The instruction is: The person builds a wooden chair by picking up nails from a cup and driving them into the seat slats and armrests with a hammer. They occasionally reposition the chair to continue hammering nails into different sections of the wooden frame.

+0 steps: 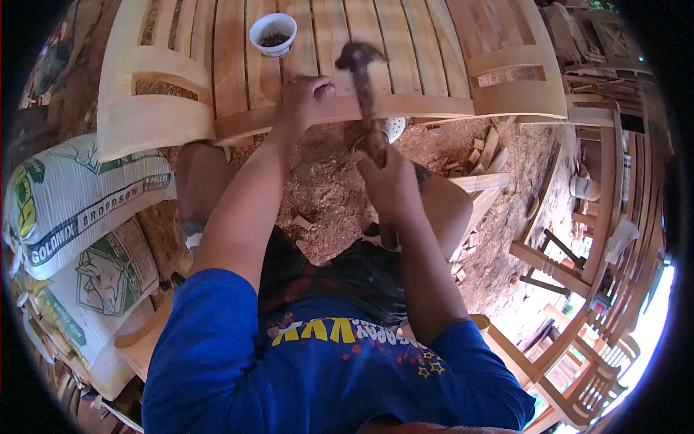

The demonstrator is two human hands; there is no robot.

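My right hand (pixel 392 181) is wrapped round the wooden handle of a hammer (pixel 366 90). The hammer's head is raised and slightly blurred over the front rail of a slatted wooden bench seat (pixel 332 36). To the left of the hammer, my left hand (pixel 306 98) rests at the curved front rail (pixel 416 106) with its fingers curled together. Whatever those fingers may pinch is too small or hidden to make out. Beyond my left hand, a white cup (pixel 272 34) stands on the slats with small dark nails inside.
Filled sacks (pixel 94 195) are stacked at the left. Wood offcuts (pixel 491 155) lie on the sawdust-covered floor (pixel 325 195) at right. Wooden furniture frames (pixel 607 202) line the right side. A white perforated object (pixel 394 129) shows beneath the rail.
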